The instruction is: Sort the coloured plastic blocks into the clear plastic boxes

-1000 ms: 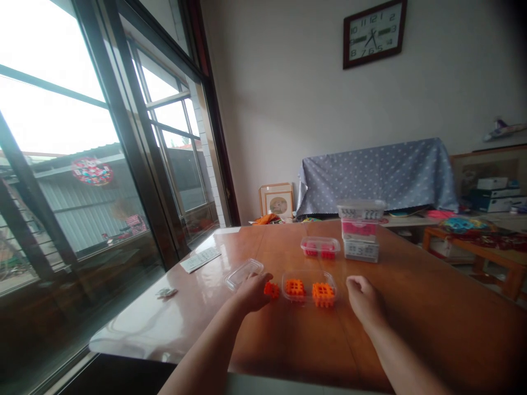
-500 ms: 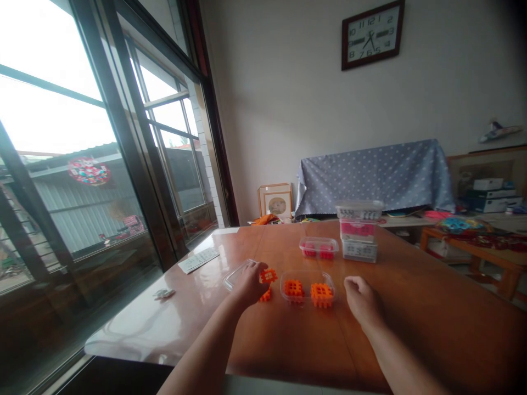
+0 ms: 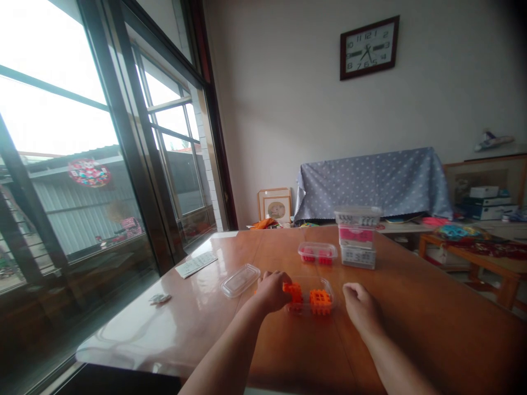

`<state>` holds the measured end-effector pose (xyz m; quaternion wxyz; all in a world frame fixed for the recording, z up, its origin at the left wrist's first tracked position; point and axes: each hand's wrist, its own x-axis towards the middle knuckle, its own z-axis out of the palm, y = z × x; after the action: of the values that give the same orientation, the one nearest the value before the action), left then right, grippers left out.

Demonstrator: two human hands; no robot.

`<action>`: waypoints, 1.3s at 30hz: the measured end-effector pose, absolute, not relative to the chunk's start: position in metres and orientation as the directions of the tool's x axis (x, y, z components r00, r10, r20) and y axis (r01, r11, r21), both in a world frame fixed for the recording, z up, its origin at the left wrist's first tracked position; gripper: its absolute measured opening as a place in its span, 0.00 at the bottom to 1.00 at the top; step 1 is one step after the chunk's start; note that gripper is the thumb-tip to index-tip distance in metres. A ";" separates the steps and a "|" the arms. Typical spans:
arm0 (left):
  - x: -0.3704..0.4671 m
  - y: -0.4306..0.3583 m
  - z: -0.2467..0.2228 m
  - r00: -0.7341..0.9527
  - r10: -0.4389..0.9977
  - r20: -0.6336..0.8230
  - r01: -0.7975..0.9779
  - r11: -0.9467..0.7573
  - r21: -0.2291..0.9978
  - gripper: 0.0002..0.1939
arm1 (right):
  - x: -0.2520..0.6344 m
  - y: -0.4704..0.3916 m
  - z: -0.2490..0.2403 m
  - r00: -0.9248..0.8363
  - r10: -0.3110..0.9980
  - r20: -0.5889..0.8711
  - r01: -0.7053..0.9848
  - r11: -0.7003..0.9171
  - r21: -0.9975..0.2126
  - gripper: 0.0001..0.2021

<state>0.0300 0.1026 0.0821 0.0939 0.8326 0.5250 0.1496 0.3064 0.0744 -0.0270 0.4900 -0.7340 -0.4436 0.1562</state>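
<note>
My left hand (image 3: 274,292) is over the left side of a clear plastic container (image 3: 307,310), its fingers closed on an orange piece (image 3: 288,287). Under and beside that piece, orange grid pieces fill the container's left part; where one ends and the other starts is hard to tell. Another stack of orange grid pieces (image 3: 320,302) sits in the right part. To the right of the container my right hand (image 3: 360,307) rests near the table with its fingers curled in, and nothing shows in it.
A clear lid (image 3: 241,280) lies left of my left hand. Farther back are a container with red pieces (image 3: 317,253) and a stack of boxes (image 3: 358,238). A printed sheet (image 3: 196,265) and a small packet (image 3: 160,299) lie on the table's left.
My left hand has moved right with the orange piece, from beside the container to over its left part. My right hand has stayed about where it was. The view has tilted slightly up.
</note>
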 end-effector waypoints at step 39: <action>-0.050 0.117 0.062 0.328 0.898 0.294 0.823 -0.424 0.378 0.24 | 0.302 0.069 -0.023 0.554 0.801 0.228 0.532 -0.130 -0.836 0.15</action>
<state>-0.0502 0.1170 0.0616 0.0800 0.8109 0.5305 0.2336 0.3021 0.0690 -0.0228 0.4808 -0.7387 -0.4512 0.1396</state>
